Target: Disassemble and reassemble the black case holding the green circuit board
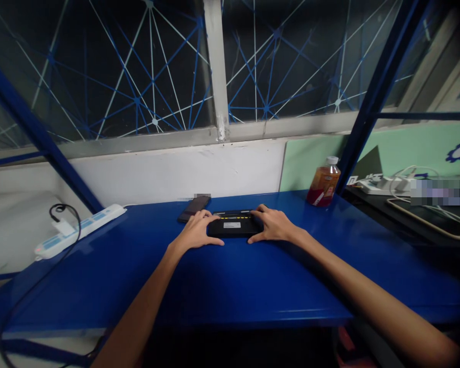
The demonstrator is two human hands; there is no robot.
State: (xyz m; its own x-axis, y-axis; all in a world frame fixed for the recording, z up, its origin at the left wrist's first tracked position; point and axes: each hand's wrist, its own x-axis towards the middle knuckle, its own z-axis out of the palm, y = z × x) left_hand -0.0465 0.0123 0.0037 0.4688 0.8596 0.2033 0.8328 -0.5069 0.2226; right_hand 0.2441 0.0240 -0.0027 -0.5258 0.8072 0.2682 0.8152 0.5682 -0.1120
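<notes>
Two bare hands, one person's, hold a single black device (234, 231) on a blue desk (253, 291), near the middle of its far half. The left hand (198, 230) grips the device's left end, its thumb reaching along the near edge and its fingers bent over toward the far side; the right hand (274, 225) grips the right end in the same way, so both hands are closed on the one thing. The device lies flat, with one pale label (232, 225) on its upper face and one row of small yellow marks (233, 217) beyond it, too small to count surely. Just past the left hand lies one dark phone (193, 208), tilted toward the far edge of the desk, part of its top blurred out. To the left rests one white power strip (94, 221) with one white plug (63, 227) in it, from which one black cable (78, 225) curls down over the desk's left side. One bottle (324, 185) of orange-red colour with one white cap (332, 160) stands upright near the far right corner, well apart from the hands. Two blue posts (383, 66) slant up, one at each side. Farther right, on a black surface (402, 217), lies a second white power strip (381, 185) among several pale cables (425, 227).
</notes>
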